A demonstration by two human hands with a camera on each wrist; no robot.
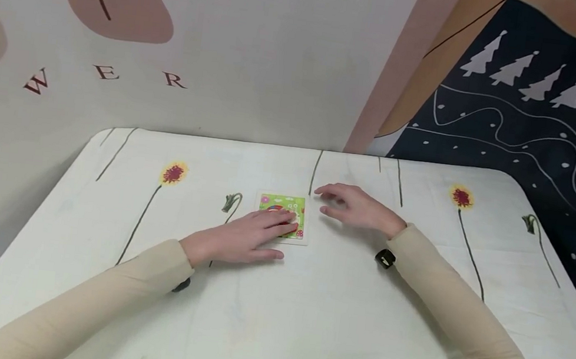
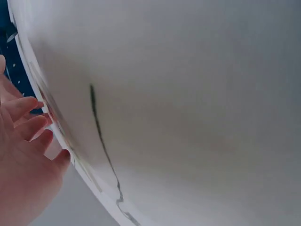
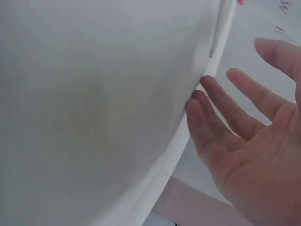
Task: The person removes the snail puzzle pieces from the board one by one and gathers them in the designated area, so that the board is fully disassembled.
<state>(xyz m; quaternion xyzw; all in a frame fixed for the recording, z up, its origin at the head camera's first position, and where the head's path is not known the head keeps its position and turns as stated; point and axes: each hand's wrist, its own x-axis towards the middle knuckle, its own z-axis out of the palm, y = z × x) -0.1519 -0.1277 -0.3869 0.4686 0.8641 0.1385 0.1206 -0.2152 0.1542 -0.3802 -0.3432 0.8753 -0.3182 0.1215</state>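
Note:
A small square picture board [image 1: 301,206] lies flat near the middle of the table, with a pale border and a green picture that seems to show a snail. Over its lower left part rests my left hand [image 1: 245,236], palm down with fingers extended, hiding some of the picture. The thumb lies apart, below the board's edge. Just right of the board is my right hand [image 1: 356,207], fingers loosely bent and holding nothing. In the right wrist view the right palm [image 3: 263,146] faces the camera with relaxed, spread fingers. The left wrist view shows the left fingers [image 2: 35,127] at its edge.
A white cloth printed with flowers covers the table [image 1: 249,329]. Behind the table hangs a pale curtain [image 1: 260,52] with letters, and a dark blue cloth [image 1: 518,123] with white trees is at the right. Each wrist wears a small black device [image 1: 385,258].

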